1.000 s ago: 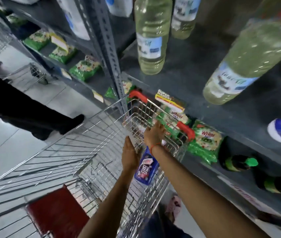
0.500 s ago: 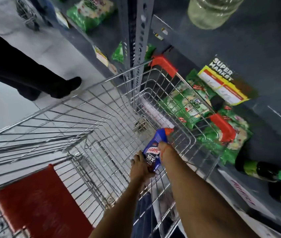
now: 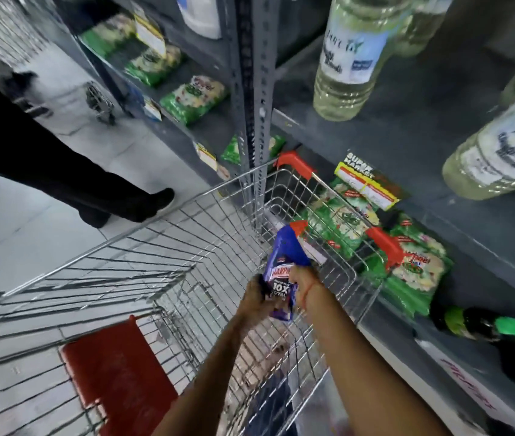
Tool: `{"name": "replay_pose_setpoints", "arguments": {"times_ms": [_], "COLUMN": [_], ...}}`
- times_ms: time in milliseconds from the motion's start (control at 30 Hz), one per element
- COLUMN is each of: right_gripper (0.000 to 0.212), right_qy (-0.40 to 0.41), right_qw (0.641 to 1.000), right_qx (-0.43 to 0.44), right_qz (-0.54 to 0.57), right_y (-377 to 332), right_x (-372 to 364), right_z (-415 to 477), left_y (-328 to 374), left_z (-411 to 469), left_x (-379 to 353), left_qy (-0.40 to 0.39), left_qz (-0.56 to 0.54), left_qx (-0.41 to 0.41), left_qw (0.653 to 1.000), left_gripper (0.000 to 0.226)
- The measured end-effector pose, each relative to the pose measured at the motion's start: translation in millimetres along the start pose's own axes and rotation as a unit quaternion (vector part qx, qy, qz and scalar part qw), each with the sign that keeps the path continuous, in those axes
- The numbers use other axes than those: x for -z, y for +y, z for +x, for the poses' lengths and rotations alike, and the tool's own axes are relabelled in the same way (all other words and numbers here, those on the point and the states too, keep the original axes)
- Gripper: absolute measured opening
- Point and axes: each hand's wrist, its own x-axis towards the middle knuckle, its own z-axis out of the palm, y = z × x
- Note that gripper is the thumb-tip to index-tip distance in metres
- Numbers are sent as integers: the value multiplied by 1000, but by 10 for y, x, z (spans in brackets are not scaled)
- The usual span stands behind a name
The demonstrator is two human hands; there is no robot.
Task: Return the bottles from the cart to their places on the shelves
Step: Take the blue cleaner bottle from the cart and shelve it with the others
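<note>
Blue bottle [image 3: 283, 265], red cap: gripped between left hand [image 3: 257, 298] and right hand [image 3: 305, 283], above cart [image 3: 155, 240].

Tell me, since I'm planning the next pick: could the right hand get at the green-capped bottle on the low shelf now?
Probably not yet: the right hand is shut on the blue bottle, though the path to the green-capped bottle looks open.

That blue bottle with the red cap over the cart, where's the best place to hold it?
Probably around the wide lower body of the blue bottle, from both flat sides, as the left hand and right hand do now. It narrows toward the red cap, which is tilted away, so the neck offers less to hold.
</note>
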Motion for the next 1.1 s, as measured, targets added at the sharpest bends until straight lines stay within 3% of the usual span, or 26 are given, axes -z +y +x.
{"name": "replay_pose_setpoints", "arguments": {"times_ms": [100,200,400,467,533,733,800,900,1000,1100], "right_gripper": [47,51,61,51,40,36,35,31,31,29], "right_qy": [-39,-33,-43,-42,-44,-26,6,57,102,161], "right_qw": [997,982,921,897,887,843,823,798,785,773], "right_qx": [60,170,380,438,460,535,565,593,598,596], "right_qz": [-2,-76,-75,-50,-13,47,60,95,124,143], "right_y": [-120,-233,-453,-528,-544,-323,-194,20,178,273], "right_x": [103,278,982,1357,1775,3059,3486,4168,4817,5491], "right_z": [-286,-670,-1659,-1984,-2266,-2963,-3120,-3292,-3358,-3391], "left_y": [338,621,1274,1500,1700,2091,2142,2227,2298,2424], "left_z": [-338,-743,-1462,-1663,-1890,-2536,-2654,-2815,-2918,-2973], "left_x": [173,224,-113,-360,-667,-1728,-2108,-2732,-3387,-4129], "left_qy": [10,-6,0,-7,-27,-37,-47,-105,-174,-211], "left_qz": [-83,-145,-137,-135,-135,-82,-48,-13,23,74], "left_qx": [-51,-89,-208,-233,-259,-363,-404,-425,-438,-474], "left_qw": [995,985,968,963,956,927,912,899,882,852], "left_gripper": [15,27,27,25,25,25,18,39,25,28]}}
